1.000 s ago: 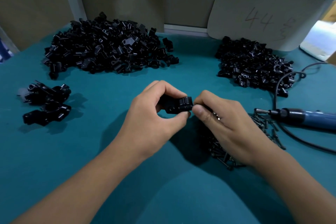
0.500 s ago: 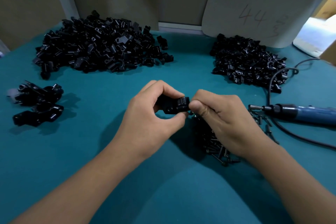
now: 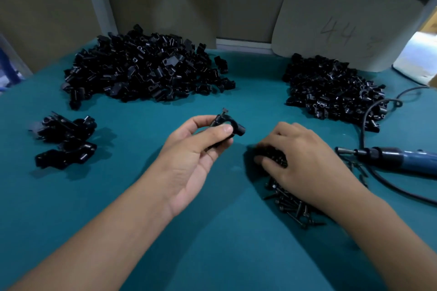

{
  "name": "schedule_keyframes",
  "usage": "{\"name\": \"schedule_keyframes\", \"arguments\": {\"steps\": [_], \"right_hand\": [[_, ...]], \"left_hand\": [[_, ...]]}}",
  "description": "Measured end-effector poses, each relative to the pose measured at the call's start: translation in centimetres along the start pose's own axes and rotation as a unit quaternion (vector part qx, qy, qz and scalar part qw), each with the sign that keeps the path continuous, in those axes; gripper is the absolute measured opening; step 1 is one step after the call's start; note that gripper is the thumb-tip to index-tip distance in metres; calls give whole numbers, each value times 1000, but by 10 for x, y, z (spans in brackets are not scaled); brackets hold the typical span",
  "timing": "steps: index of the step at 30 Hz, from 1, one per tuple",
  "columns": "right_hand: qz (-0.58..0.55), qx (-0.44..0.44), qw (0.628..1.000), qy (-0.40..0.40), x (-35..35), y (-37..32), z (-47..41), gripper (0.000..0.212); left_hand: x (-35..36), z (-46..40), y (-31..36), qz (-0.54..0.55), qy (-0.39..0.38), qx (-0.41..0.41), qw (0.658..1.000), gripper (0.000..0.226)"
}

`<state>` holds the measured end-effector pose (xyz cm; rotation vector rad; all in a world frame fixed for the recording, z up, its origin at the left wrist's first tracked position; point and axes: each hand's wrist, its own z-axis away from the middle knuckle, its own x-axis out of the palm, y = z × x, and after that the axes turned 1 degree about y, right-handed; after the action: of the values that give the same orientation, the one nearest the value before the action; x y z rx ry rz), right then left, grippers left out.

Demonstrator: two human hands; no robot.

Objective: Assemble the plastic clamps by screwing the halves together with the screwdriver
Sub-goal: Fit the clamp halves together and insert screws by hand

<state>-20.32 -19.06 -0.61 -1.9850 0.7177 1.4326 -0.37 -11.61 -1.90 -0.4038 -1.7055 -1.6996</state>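
Teal cloth [image 3: 142, 196] covers the bench, with a big heap of black clamp halves [image 3: 146, 71] at upper left and a smaller heap [image 3: 331, 92] at upper right. Mid-frame, the left hand [image 3: 191, 158] pinches a black clamp [image 3: 228, 125] between thumb and fingers. The right hand [image 3: 305, 163] lies on the screw pile [image 3: 290, 203], fingers curled into it; whether it grips a screw cannot be told. At right lies the blue screwdriver [image 3: 390, 157].
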Motion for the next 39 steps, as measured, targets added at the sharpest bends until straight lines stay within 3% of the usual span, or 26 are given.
{"name": "schedule_keyframes", "arguments": {"steps": [6, 11, 15, 19, 24, 27, 32, 37, 39], "right_hand": [[78, 16, 997, -21, 4, -20, -1, 10], [70, -3, 997, -13, 6, -26, 0, 19], [-94, -6, 994, 63, 4, -15, 5, 24], [-284, -43, 939, 187, -12, -3, 11, 18], [-250, -152, 930, 221, -13, -10, 13, 23], [-230, -176, 929, 230, -11, -11, 14, 31], [-263, -163, 918, 247, -6, -13, 14, 37], [-292, -148, 914, 239, 0, -19, 14, 38], [-286, -140, 916, 242, 2, -19, 14, 38]], "left_hand": [[-5, 2, -4, 11, -30, -62, 998, 41], [-5, 3, -3, 27, -46, -87, 995, 47], [-8, 6, 2, 25, -82, -95, 992, 45], [-8, 7, 10, 26, -138, -128, 982, 24], [-10, 9, 11, 45, -183, -150, 971, 33], [-11, 7, 10, 49, -172, -149, 973, 44], [-11, 4, 7, 69, -147, -142, 976, 32], [-10, 1, 2, 60, -125, -122, 983, 50], [-11, 0, 1, 54, -122, -118, 984, 45]]}}
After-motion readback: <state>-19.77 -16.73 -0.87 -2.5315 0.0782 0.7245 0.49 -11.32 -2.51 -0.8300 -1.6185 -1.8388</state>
